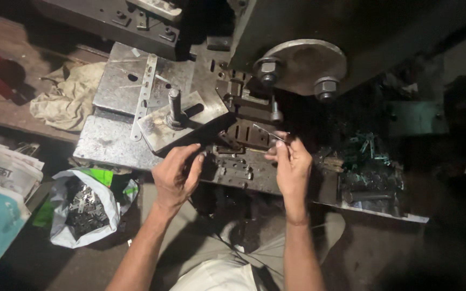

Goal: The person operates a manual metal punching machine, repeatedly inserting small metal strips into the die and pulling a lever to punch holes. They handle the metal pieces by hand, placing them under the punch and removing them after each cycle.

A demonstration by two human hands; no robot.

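I read this as the feeding step at the press die [249,126]: my right hand [292,167] pinches a thin metal strip [268,131] at the die's near edge, grip narrow on it. My left hand [176,172] hovers with loosely curled fingers, holding nothing, just beside the steel plate [182,121]. Next would call for keeping fingertips away from the tooling. A white bag [84,207] of small metal parts sits near left; folded newspaper [4,164] lies at far left.

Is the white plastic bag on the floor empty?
No, the white plastic bag lies open beside the person's left hand and holds a heap of small grey metal pieces.
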